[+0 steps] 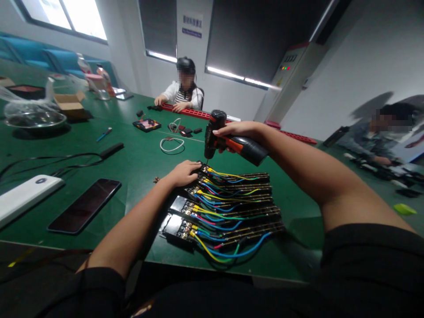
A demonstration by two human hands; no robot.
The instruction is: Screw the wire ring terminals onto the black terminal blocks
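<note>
My right hand (236, 132) is wrapped round a black and orange power drill (253, 149), held nose down. The drill's thin bit points at the terminals of the farthest black block (207, 168) in a row of several. My left hand (187, 173) lies on the left end of that block, its fingers close together and partly hidden from view. Yellow, blue, red and green wires (228, 254) run from the blocks' terminals to the right, over dark strips (261, 227) with metal lines.
On the green table (139, 159), a phone (85, 206) and a white device (26, 198) lie left. Beyond my hands are a white cable loop (172, 145) and a small black tray (146, 125). A person (182, 92) sits across; another (387, 128) is at right.
</note>
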